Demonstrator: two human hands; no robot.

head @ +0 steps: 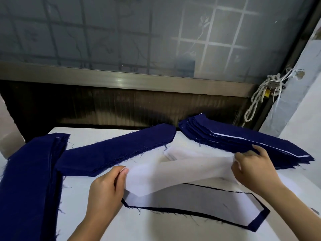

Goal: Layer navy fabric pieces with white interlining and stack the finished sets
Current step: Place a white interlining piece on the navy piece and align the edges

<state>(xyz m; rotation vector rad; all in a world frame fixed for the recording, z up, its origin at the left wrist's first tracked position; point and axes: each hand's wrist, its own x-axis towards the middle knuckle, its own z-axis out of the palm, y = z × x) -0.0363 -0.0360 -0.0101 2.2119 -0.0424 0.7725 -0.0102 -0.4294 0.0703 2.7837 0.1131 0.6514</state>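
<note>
obs., standing at the bench point(156, 228). both hands work one white interlining strip point(173, 173), which is lifted off the surface and sags slightly between them.

left grip point(106, 186): thumb and fingers pinch the strip's left end. right grip point(251, 167): fingers curled, pinching the right end. holding both ends looks deliberate: the stuff is thin and limp, and a taut span should keep it from folding over on itself.

directly under the strip, nearest the person, lies a navy piece point(258, 221) with a pale layer over it; only a narrow navy border shows round the edge. so this set reads as layered, or nearly so. whether the held strip belongs to it or to the next one, i cannot tell.

supplies sit within reach. loose interlining pile point(175, 150) lies just beyond the held strip. middle navy pile point(118, 150) lies diagonally behind the left grip. left navy pile point(29, 180) runs along the bench's left edge. finished stack point(243, 136) is at far right, white edges showing between navy layers, touching or just behind the right grip; presumably parked there so done sets stay apart from raw ones.

risk, judged: two sheets clinging together.
</note>
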